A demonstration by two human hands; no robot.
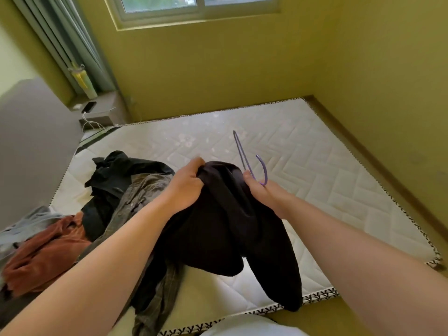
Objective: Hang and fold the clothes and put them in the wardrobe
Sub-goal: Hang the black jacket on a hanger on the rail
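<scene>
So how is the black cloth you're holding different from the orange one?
The black cloth is held up by the left hand and right hand. The orange cloth lies untouched in the pile on the left. The right hand also holds a purple hanger next to the black cloth, and there is no hanger by the orange cloth. Both cloths are crumpled, not folded.

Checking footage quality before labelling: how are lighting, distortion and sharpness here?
Head view: soft daylight from the window lights the mattress fairly evenly, without glare; wide-angle distortion bows its edges; the dark garment loses most fold detail; the purple hanger looks slightly soft.
</scene>
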